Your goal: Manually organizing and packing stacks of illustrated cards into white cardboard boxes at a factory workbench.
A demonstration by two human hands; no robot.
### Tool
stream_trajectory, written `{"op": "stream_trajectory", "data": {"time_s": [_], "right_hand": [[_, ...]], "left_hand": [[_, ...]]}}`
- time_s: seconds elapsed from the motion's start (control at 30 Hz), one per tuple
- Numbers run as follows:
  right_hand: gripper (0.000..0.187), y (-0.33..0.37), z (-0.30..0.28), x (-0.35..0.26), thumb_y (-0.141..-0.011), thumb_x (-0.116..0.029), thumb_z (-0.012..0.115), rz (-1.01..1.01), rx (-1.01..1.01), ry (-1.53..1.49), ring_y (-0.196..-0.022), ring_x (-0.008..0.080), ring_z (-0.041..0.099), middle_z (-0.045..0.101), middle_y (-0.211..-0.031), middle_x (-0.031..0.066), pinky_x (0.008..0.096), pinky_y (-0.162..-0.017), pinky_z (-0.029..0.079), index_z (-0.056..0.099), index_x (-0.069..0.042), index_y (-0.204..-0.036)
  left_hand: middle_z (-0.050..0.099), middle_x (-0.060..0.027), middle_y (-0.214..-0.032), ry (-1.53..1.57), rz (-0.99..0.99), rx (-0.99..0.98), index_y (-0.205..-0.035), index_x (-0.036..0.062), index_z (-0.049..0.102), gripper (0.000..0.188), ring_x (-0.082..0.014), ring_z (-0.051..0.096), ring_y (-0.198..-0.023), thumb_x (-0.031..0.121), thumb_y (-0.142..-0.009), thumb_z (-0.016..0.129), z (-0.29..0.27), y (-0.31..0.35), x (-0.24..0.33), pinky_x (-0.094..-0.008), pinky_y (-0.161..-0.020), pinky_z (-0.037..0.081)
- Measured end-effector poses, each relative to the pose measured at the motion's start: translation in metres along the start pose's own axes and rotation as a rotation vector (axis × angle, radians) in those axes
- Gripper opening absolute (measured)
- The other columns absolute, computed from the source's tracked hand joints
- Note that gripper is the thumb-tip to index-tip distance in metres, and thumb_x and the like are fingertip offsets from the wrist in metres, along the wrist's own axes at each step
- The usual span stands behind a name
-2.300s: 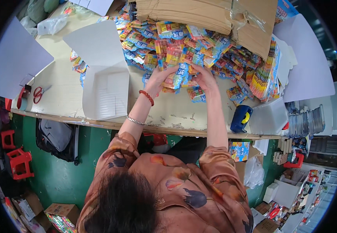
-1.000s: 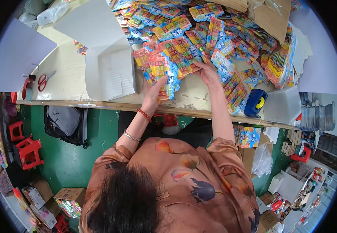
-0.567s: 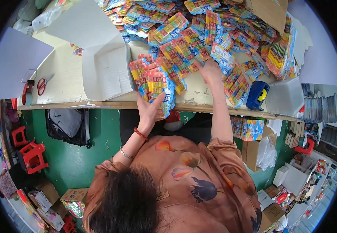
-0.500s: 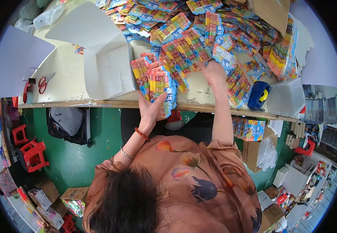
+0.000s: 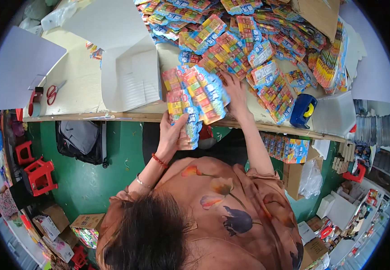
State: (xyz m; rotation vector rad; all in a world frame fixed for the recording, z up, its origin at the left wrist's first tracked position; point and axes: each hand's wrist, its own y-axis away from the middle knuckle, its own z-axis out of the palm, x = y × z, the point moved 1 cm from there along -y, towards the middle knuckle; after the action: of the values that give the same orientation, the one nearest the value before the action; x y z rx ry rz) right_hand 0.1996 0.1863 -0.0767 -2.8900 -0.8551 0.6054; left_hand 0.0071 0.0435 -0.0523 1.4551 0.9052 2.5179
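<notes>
Flat packs of colourful candy-like pieces with wavy blue headers lie over the table. My left hand [image 5: 172, 131], near the table's front edge, is closed on the lower end of a candy pack [image 5: 183, 118]. Another pack [image 5: 173, 79] fans out behind it. Beside these, a motion-blurred candy pack [image 5: 205, 93] is tilted with its blue header against my right hand [image 5: 238, 96]. That header covers part of my right palm and thumb; my right fingers point toward packs lying on the table.
More candy packs heap at the back [image 5: 231, 54], below a brown carton [image 5: 318, 18]. An open white box [image 5: 132, 81] stands at left, past it red-handled scissors [image 5: 52, 93]. A blue tape dispenser [image 5: 302, 110] and a translucent bin [image 5: 332, 112] sit at right.
My right hand has come nearer and slightly left, toward my left hand. A blurred candy pack now shows between both hands. My left hand has lowered slightly with its packs.
</notes>
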Motion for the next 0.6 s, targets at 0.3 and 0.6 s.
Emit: {"op": "stream_trajectory", "data": {"time_s": [0.3, 0.6], "right_hand": [[0.042, 0.012, -0.002, 0.008, -0.071, 0.005, 0.052, -0.038, -0.005, -0.112, -0.124, 0.0336, 0.040, 0.043, -0.134, 0.0163, 0.0453, -0.102, 0.032, 0.057, 0.000, -0.112], [0.024, 0.026, 0.005, 0.014, -0.091, -0.008, 0.049, 0.285, 0.442, -1.342, -0.095, 0.0201, 0.063, 0.059, -0.112, 0.0141, 0.0335, -0.081, 0.052, 0.049, -0.001, -0.114]], "left_hand": [[0.058, -0.0094, -0.111, 0.117, 0.064, 0.018, -0.121, -0.0017, 0.042, 0.046, -0.0160, 0.058, -0.100, 0.017, -0.087, 0.067, 0.005, -0.042, -0.007, -0.0300, -0.085, 0.049], [0.063, -0.0125, -0.107, 0.034, 0.051, -0.063, -0.119, -0.0047, 0.048, 0.054, -0.0174, 0.064, -0.091, 0.023, -0.080, 0.075, 0.014, -0.049, 0.016, -0.0313, -0.076, 0.055]]}}
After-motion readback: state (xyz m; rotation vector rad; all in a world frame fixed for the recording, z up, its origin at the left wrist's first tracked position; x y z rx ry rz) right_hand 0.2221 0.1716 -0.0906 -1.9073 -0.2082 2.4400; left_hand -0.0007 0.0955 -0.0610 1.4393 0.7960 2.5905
